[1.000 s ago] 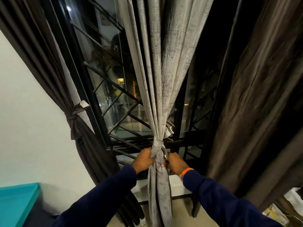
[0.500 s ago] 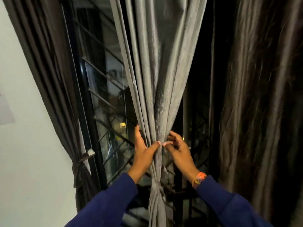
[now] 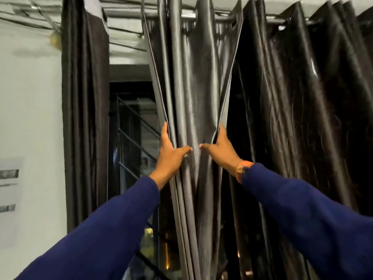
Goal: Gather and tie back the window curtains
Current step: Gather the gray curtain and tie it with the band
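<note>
Grey curtain (image 3: 193, 87) hangs bunched from the rod (image 3: 252, 20), between two dark curtains (image 3: 84, 118) | our left hand (image 3: 170, 153) cups its left edge, thumb across the folds | our right hand (image 3: 221, 150) clasps its right edge likewise | white wall (image 3: 30, 118) at left

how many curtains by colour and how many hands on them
grey curtain: 1
dark brown curtains, left and right: 2
hands on the grey curtain, left hand and right hand: 2
total: 3 curtains, 2 hands
</note>
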